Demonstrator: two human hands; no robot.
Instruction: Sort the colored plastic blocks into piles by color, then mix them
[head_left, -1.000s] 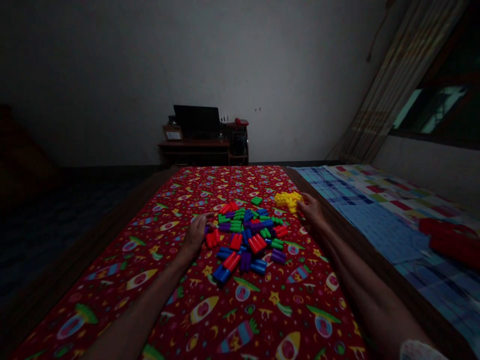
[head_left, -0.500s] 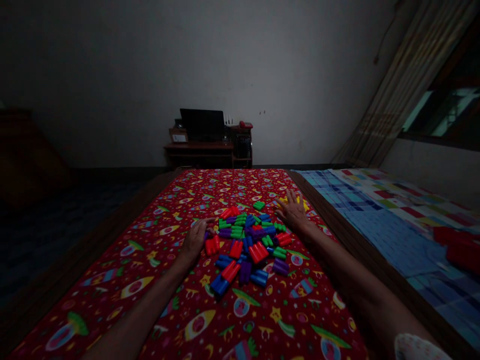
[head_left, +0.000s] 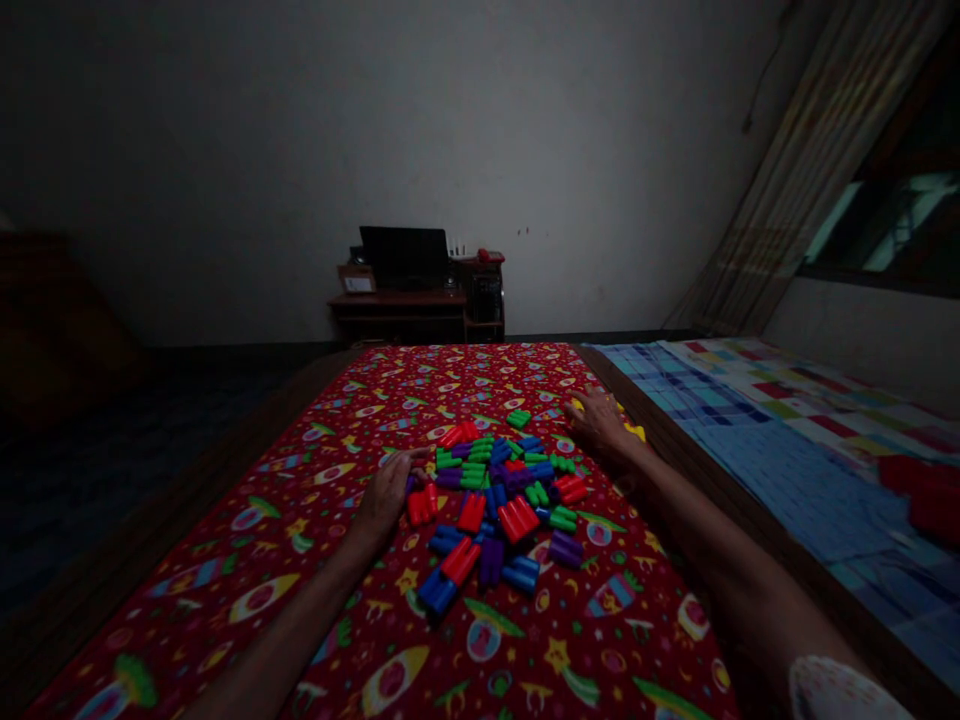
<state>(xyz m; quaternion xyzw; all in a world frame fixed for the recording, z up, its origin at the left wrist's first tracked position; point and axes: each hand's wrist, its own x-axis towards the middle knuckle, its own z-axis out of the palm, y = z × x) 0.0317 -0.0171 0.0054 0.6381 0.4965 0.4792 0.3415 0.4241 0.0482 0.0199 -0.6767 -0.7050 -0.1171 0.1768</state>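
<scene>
A pile of plastic building blocks lies on a red cloth (head_left: 300,560) patterned with rockets and stars. My left hand (head_left: 390,492) rests at the pile's left edge, index finger stretched towards the blocks. Beside its fingertips are a red block (head_left: 423,504) and a purple piece mostly hidden by the fingers. At the far right of the pile, my right hand (head_left: 598,418) lies over several yellow blocks (head_left: 636,432), partly covering them with its fingers apart. Nearer me are a red block (head_left: 460,562) joined to a blue block (head_left: 438,592), and a purple block (head_left: 565,549).
One green block (head_left: 518,419) lies apart beyond the pile. On the right is a bed surface with blue checked and patchwork covers (head_left: 720,450). A desk (head_left: 397,300) with a monitor (head_left: 405,257) stands at the wall; a curtain (head_left: 795,170) hangs right.
My right hand has shifted right with the yellow blocks under it, its fingers now lower and more bent. My left hand stays by the red block. The view has tilted slightly.
</scene>
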